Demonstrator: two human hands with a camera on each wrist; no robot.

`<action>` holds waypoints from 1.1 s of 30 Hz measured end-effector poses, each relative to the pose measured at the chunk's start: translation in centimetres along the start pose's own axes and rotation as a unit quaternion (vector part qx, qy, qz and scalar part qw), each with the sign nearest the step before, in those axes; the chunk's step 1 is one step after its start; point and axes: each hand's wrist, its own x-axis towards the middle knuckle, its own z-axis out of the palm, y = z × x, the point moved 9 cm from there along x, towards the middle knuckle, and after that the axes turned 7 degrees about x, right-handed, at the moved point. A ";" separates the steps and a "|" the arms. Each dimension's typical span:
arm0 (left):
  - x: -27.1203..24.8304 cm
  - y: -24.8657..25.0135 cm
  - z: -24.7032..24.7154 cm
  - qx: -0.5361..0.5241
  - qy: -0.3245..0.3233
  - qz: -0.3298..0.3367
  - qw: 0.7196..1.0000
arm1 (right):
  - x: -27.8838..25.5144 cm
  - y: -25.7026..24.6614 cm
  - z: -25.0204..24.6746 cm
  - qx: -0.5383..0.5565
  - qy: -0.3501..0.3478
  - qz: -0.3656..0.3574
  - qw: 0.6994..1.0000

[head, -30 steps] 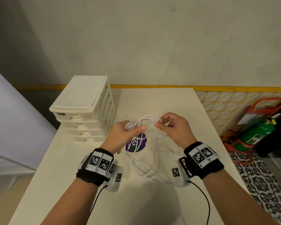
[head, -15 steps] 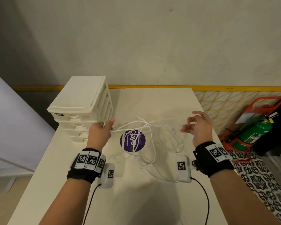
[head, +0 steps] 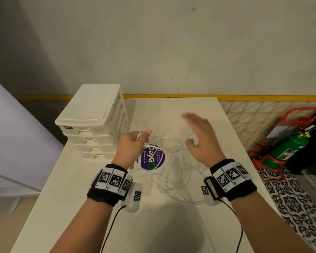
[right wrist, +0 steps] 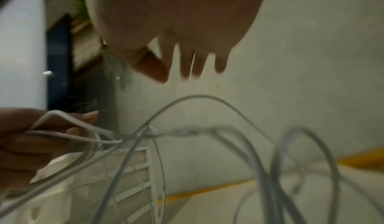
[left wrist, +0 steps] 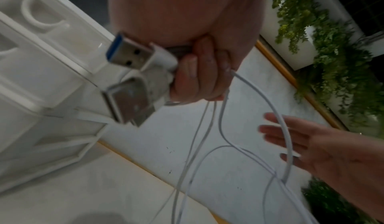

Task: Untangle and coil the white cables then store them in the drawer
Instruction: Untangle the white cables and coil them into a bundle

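Thin white cables [head: 173, 172] lie in a tangle on the cream table [head: 66, 207], looping over a purple round sticker [head: 150, 157]. My left hand [head: 135, 141] grips the cable ends just right of the drawer unit [head: 93, 121]. The left wrist view shows its fingers [left wrist: 199, 73] curled round the cables, with two USB plugs [left wrist: 133, 73] sticking out of the fist. My right hand [head: 199, 136] hovers over the tangle with fingers spread and holds nothing. In the right wrist view its straight fingers [right wrist: 197, 61] hang above blurred cable loops [right wrist: 207, 129].
The white plastic drawer unit stands at the table's back left, all drawers closed. A wall runs behind the table. Right of the table, on the floor, stand a green fire extinguisher [head: 288, 148] in a red stand and a yellow lattice fence [head: 254, 117].
My left hand has moved back right from the drawer unit, still gripping the cables. My right hand has let go of its strand, opened, and swung inward over the tangle.
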 end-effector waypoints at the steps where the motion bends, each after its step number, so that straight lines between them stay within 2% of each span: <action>1: 0.0 0.1 -0.1 -0.006 0.005 -0.001 1.000 | 0.1 -0.2 1.4 -0.012 -0.078 0.003 0.997; 3: 0.2 0.0 -1.0 -0.013 0.032 -0.008 0.999 | -0.4 0.5 3.2 0.019 -0.180 0.040 0.983; 5: 0.4 -0.2 -2.3 -0.013 0.061 -0.018 0.998 | -0.6 1.0 3.5 0.063 -0.187 0.059 0.979; 7: 0.6 -0.6 -3.5 -0.009 0.079 -0.027 0.996 | -0.2 1.6 2.0 0.102 -0.103 0.075 0.987; 9: 0.6 -1.2 -5.1 -0.001 0.095 -0.036 0.995 | 0.0 3.6 -1.8 0.126 0.058 0.118 0.983; 11: 0.5 -1.9 -7.1 -0.002 0.121 -0.054 0.991 | -1.0 6.9 -6.0 0.124 0.209 0.191 0.951; 12: 0.5 -2.2 -8.1 -0.006 0.134 -0.061 0.989 | -1.7 8.6 -7.4 0.126 0.251 0.229 0.932; 15: 0.6 -1.9 -9.3 0.018 0.155 -0.045 0.987 | -3.3 11.5 -8.3 0.107 0.285 0.292 0.907; 20: 0.8 -0.7 -8.3 0.002 0.165 -0.029 0.986 | -5.4 13.7 -6.0 0.110 0.308 0.348 0.879; 22: 0.8 -0.7 -7.2 -0.011 0.145 -0.028 0.989 | -5.4 13.6 -5.7 0.079 0.305 0.334 0.888; 23: 0.8 -0.8 -6.5 -0.017 0.131 -0.026 0.991 | -5.2 12.6 -5.8 0.052 0.314 0.296 0.901; 25: 0.8 -0.8 -5.2 -0.026 0.111 -0.024 0.993 | -4.5 8.9 -5.9 0.024 0.330 0.160 0.930; 26: 0.9 -0.7 -4.7 -0.029 0.107 -0.024 0.994 | -3.8 7.0 -5.1 0.040 0.293 0.095 0.951; 27: 0.9 -0.6 -4.3 -0.037 0.105 -0.025 0.993 | -3.1 5.6 -3.7 0.080 0.217 0.056 0.971; 28: 1.0 -0.5 -4.2 -0.050 0.108 -0.025 0.993 | -2.5 4.7 -1.4 0.123 0.106 0.062 0.985; 30: 1.1 -0.6 -4.4 -0.077 0.133 -0.036 0.988 | -3.1 4.5 3.7 0.127 -0.132 0.119 0.976; 31: 1.1 -0.6 -4.8 -0.089 0.147 -0.038 0.984 | -3.7 4.9 5.2 0.084 -0.197 0.126 0.969; 33: 1.0 -0.8 -5.1 -0.089 0.152 -0.038 0.984 | -4.1 5.8 5.6 0.032 -0.199 0.130 0.971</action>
